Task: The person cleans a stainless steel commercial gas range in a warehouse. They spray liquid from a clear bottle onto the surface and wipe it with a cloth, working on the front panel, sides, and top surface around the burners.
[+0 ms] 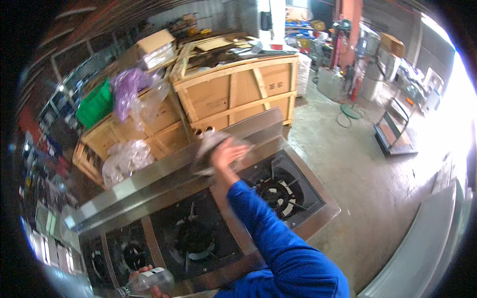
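A: Where is the right hand (229,153) resting?
B: It's lying over a grey cloth (206,155), which is sitting against the raised steel back panel (149,180) of a stove (227,213). The blue sleeve (298,258) is crossing the stove from the lower edge.
A: Are those fingers gripping anything?
B: They're stretching out nearly straight, open rather than curling. They're covering the cloth, but motion is blurring both, so I can't tell whether they're pinching a fold.
A: And what is the left hand (141,271) doing?
B: It's holding a clear bottle (163,281) at the lower left. Its fingers are closing around the sides, and the bottle is lying tilted, its narrower end pointing left. A white label is showing near the fingers.
A: What is the bottle hanging over?
B: It's appearing in front of the stove's near edge, below the burners on the left; I can't tell whether it's touching the steel. The right-hand burner (278,196) is sitting beyond the sleeve, in its own black recess.
A: What's standing behind the panel?
B: A big wooden crate (238,94) is standing there. To its left, a green basket (95,104) is leaning beside some purple plastic (130,85). Farther right, a flatbed cart (397,139) is standing on the concrete floor (343,184).
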A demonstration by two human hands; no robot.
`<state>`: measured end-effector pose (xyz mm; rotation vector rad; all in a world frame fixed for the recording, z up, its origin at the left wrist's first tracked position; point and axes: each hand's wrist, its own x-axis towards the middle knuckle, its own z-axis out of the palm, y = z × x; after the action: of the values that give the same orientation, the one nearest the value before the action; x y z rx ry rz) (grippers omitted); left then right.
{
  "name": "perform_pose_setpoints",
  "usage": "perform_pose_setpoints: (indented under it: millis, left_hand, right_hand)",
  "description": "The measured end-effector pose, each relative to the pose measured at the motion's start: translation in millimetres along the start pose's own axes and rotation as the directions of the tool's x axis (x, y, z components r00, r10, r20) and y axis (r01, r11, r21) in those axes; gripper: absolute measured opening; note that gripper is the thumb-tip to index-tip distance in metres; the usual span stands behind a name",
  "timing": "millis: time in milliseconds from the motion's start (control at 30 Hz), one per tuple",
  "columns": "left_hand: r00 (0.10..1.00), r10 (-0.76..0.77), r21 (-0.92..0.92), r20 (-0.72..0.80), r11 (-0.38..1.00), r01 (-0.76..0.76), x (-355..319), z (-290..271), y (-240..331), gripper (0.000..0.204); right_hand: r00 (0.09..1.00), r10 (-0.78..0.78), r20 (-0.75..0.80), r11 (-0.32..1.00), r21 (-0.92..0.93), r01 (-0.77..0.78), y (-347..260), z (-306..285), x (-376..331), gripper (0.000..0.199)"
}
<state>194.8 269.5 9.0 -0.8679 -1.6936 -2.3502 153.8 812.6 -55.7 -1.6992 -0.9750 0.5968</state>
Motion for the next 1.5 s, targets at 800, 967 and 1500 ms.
perform_pose_setpoints:
  millis: [800,967,1500]
  left_hand:
    - [0.802,-0.134,0.013,-0.582,0.985,0.174,-46,-131,9,0.088]
    - [0.748,-0.131,0.088,-0.65,0.965,0.246,-54,-234,12,0.093]
    - [0.612,0.236,0.506,-0.755,0.803,0.315,-58,-381,58,0.088]
  right_hand:
    - [-0.591,-0.656,0.47,-0.464,0.368,0.806,-82,-32,-258,0.069]
    - [-0.789,-0.557,0.26,-0.68,0.402,0.613,-125,9,-459,0.065]
    - [-0.872,-0.487,0.042,-0.751,0.49,0.443,-181,91,-846,0.055]
